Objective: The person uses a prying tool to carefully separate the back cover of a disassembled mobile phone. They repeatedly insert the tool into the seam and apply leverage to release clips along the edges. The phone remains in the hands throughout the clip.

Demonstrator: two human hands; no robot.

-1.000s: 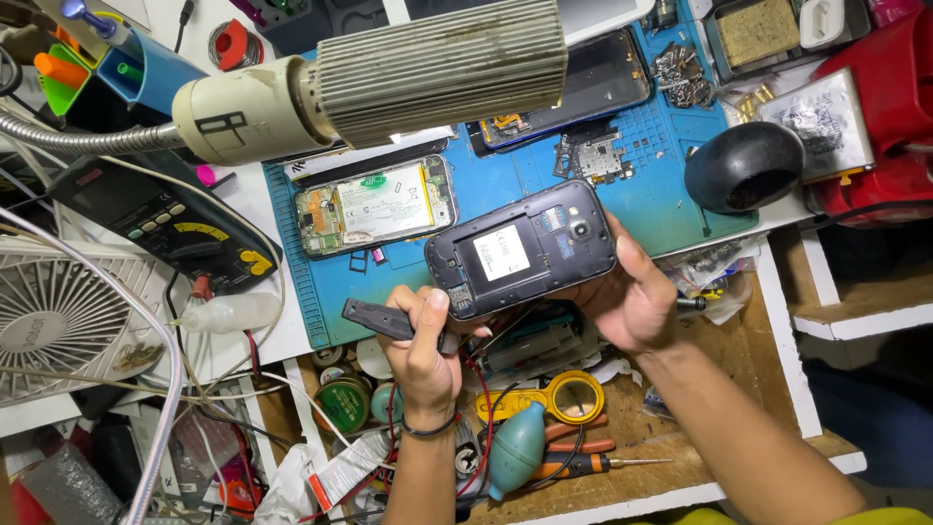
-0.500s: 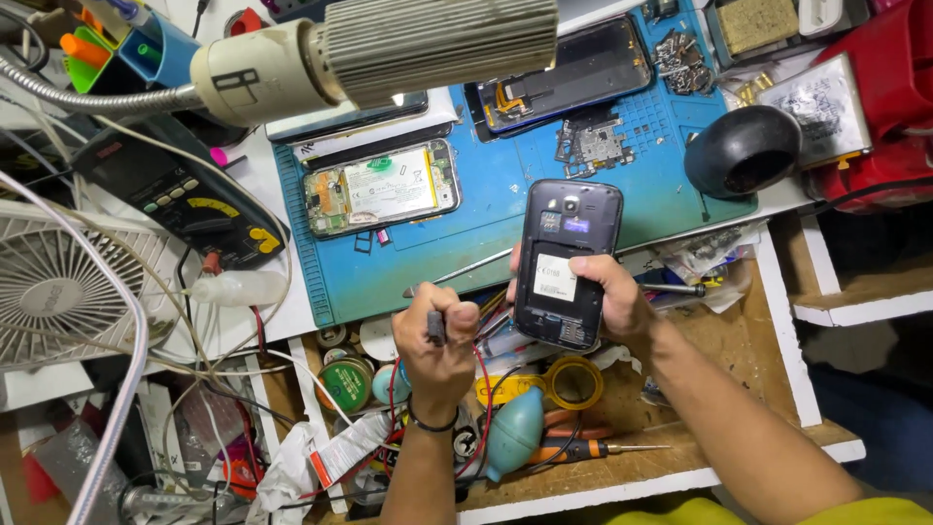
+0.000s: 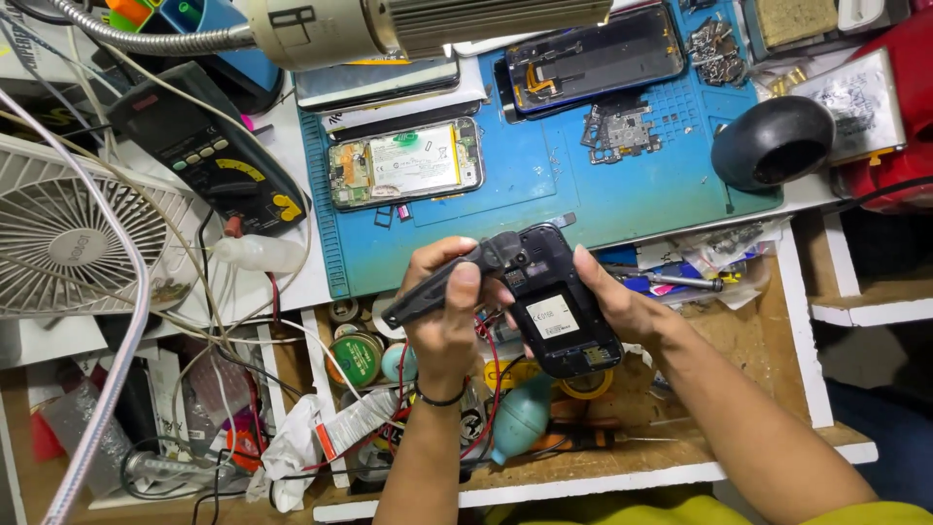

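The right hand (image 3: 622, 306) grips an opened phone (image 3: 559, 306) and the left hand (image 3: 447, 311) grips a black tool (image 3: 437, 290), both just below the blue mat (image 3: 544, 194).

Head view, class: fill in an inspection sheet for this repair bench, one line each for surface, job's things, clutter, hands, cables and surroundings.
Surface: blue work mat on a white bench, open wooden drawer below.
Job's things: black phone, back cover off, and a black tool at its top edge.
Clutter: opened phone, dark phone, circuit board, multimeter, tape roll, teal blower bulb.
Hands: left hand grips the tool; right hand holds the phone.
Cables: red and black leads, white wires at left.
Surroundings: white fan, lamp head overhead, black dome.
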